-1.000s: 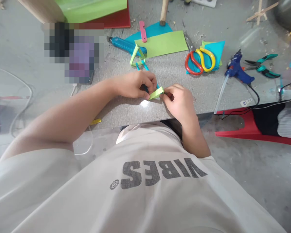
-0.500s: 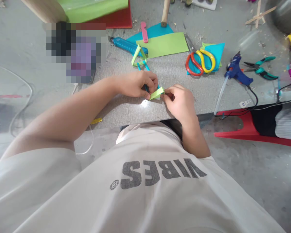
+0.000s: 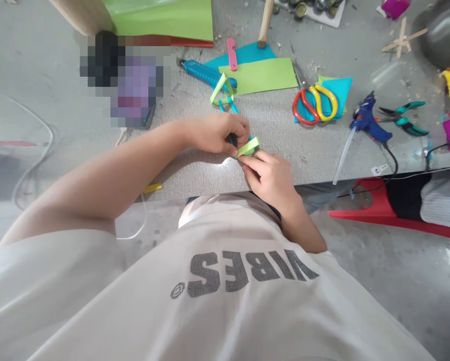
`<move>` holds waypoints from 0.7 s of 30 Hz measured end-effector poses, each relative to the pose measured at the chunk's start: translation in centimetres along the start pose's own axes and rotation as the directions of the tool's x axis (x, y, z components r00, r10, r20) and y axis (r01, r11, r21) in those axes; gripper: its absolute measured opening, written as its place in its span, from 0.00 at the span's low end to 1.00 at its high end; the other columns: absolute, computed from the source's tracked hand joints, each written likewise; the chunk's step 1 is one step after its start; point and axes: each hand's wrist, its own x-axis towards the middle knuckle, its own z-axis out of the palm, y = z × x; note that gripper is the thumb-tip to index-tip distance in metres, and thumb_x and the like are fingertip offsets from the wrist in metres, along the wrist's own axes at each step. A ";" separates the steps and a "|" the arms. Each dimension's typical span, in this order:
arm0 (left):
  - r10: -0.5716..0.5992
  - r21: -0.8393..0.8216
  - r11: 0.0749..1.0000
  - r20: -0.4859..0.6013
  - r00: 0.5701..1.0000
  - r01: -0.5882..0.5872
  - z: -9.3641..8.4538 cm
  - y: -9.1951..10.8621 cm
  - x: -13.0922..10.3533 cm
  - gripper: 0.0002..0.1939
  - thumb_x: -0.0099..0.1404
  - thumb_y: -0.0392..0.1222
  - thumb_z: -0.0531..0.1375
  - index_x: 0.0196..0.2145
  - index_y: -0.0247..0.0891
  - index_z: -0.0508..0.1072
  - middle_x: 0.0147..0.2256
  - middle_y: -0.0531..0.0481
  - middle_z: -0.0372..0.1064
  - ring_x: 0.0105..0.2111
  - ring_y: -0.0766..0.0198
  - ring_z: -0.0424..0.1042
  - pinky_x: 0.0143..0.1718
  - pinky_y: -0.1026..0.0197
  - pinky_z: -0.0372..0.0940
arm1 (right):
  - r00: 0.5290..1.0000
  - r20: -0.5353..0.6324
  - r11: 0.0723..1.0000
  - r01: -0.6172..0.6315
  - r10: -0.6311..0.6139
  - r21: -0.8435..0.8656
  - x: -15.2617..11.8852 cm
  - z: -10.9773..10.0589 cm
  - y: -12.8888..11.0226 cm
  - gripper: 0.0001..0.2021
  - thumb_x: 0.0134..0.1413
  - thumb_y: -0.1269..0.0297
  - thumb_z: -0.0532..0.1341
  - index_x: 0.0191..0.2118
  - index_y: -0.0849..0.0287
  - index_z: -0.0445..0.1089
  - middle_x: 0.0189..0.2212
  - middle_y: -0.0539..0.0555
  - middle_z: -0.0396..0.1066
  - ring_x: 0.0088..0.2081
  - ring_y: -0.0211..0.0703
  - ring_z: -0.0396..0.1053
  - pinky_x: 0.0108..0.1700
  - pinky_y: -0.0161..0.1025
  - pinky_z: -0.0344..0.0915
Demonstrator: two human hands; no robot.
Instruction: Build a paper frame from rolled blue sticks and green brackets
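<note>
A folded light-green paper strip (image 3: 248, 147) is pinched at its left end by my left hand (image 3: 227, 133), whose fingers are closed. Thin blue strips (image 3: 230, 104) run under that hand to a small green paper triangle (image 3: 222, 90) lying beyond it. My right hand (image 3: 270, 173) is on the near side of the strip, with fingers stretched out and apart. Its fingertips touch or nearly touch the strip's lower edge; one reaches close to my left thumb.
Beyond my hands lie a blue cutter (image 3: 206, 72), a pink folding blade (image 3: 231, 54), green paper (image 3: 262, 77) and red-yellow scissors (image 3: 315, 105). To the right are a blue glue gun (image 3: 370, 118) and pliers (image 3: 405, 118). A partly blurred phone (image 3: 135, 93) lies left.
My right hand has gone from pinching the strip's right end to stretched fingers along its near edge. My left hand keeps its pinch. The whole view has shifted slightly.
</note>
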 end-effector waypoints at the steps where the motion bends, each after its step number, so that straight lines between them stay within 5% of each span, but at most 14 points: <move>1: -0.006 0.000 1.000 -0.006 1.000 0.006 0.0 0.0 0.0 0.07 0.73 0.47 0.71 0.36 0.46 0.82 0.47 0.46 0.86 0.55 0.51 0.79 0.63 0.47 0.74 | 1.000 0.001 1.000 0.008 -0.008 -0.007 0.0 0.0 0.1 0.24 0.86 0.65 0.58 0.68 0.51 0.92 0.45 0.61 0.83 0.40 0.53 0.73 0.44 0.51 0.59; 5: -0.034 0.016 0.999 -0.017 0.999 0.034 0.6 -0.2 0.0 0.02 0.72 0.41 0.71 0.41 0.44 0.84 0.49 0.45 0.87 0.55 0.51 0.80 0.61 0.49 0.75 | 1.000 0.022 0.999 0.021 -0.020 -0.043 0.0 0.0 0.3 0.25 0.85 0.67 0.58 0.70 0.51 0.91 0.45 0.61 0.82 0.38 0.51 0.70 0.43 0.51 0.57; 9: -0.053 0.010 0.999 -0.061 0.997 0.054 -0.1 0.2 -0.2 0.12 0.70 0.45 0.75 0.49 0.43 0.86 0.47 0.47 0.86 0.50 0.50 0.84 0.53 0.51 0.76 | 0.999 0.047 0.999 0.012 -0.011 -0.037 0.3 -0.2 0.0 0.25 0.84 0.67 0.59 0.71 0.51 0.91 0.48 0.62 0.84 0.40 0.53 0.74 0.44 0.51 0.60; 13: -0.087 0.077 0.992 -0.206 0.975 0.105 -4.8 1.5 -2.5 0.18 0.72 0.53 0.77 0.53 0.42 0.85 0.49 0.47 0.86 0.46 0.58 0.78 0.51 0.51 0.74 | 0.999 0.014 0.997 -0.033 0.032 0.070 0.4 -0.4 0.1 0.21 0.86 0.63 0.62 0.67 0.50 0.93 0.51 0.63 0.87 0.47 0.57 0.81 0.47 0.50 0.67; 15: -0.182 0.147 0.956 -0.386 0.904 0.255 -7.7 1.5 -4.4 0.16 0.72 0.53 0.78 0.48 0.42 0.83 0.42 0.51 0.82 0.40 0.63 0.72 0.43 0.54 0.68 | 0.998 -0.014 0.987 -0.051 0.054 0.154 0.4 -0.4 0.4 0.17 0.85 0.60 0.66 0.62 0.50 0.95 0.52 0.62 0.87 0.50 0.58 0.83 0.50 0.50 0.70; 18: -0.362 0.272 0.847 -0.333 0.871 0.456 -10.1 0.0 -7.3 0.10 0.78 0.51 0.74 0.49 0.44 0.84 0.38 0.57 0.79 0.37 0.67 0.71 0.39 0.57 0.66 | 0.994 -0.047 0.966 -0.082 0.096 0.243 0.5 -0.5 0.8 0.10 0.80 0.60 0.73 0.53 0.52 0.96 0.49 0.60 0.87 0.48 0.56 0.84 0.50 0.48 0.71; 21: -0.284 0.279 0.902 -0.194 0.939 0.330 -9.5 -2.3 -9.3 0.17 0.76 0.56 0.76 0.52 0.44 0.87 0.38 0.54 0.84 0.37 0.63 0.74 0.35 0.58 0.66 | 0.987 -0.060 0.952 -0.124 0.146 0.280 0.8 -0.5 1.0 0.04 0.73 0.61 0.79 0.45 0.53 0.95 0.44 0.58 0.85 0.45 0.53 0.82 0.48 0.47 0.70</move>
